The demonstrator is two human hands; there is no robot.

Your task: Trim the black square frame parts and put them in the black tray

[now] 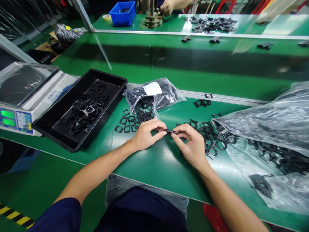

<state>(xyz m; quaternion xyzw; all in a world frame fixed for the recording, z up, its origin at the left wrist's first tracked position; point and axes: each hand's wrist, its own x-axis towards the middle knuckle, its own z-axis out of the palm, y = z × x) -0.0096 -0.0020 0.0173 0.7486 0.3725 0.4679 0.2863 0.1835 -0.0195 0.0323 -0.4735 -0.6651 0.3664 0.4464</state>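
Note:
My left hand (147, 134) and my right hand (190, 141) meet above the green table, both pinching one small black plastic part (169, 131) seen edge-on. Fingertips cover its ends. Left of my hands lie loose black ring-shaped frames (123, 120), spilling from a clear plastic bag (169, 93) with a white label. On the right, beside my right hand, is a heap of black square frames with round openings (213, 150). They spread out from a large clear bag (265, 120) full of similar frames.
A black tray (106, 112) holding black parts stands at the left, beside a digital scale (51, 88). Across the conveyor belt (135, 69), with several curved black pieces (265, 46) on it, are a blue bin (122, 13) and a co-worker's hand (167, 7) at a metal fixture (153, 20).

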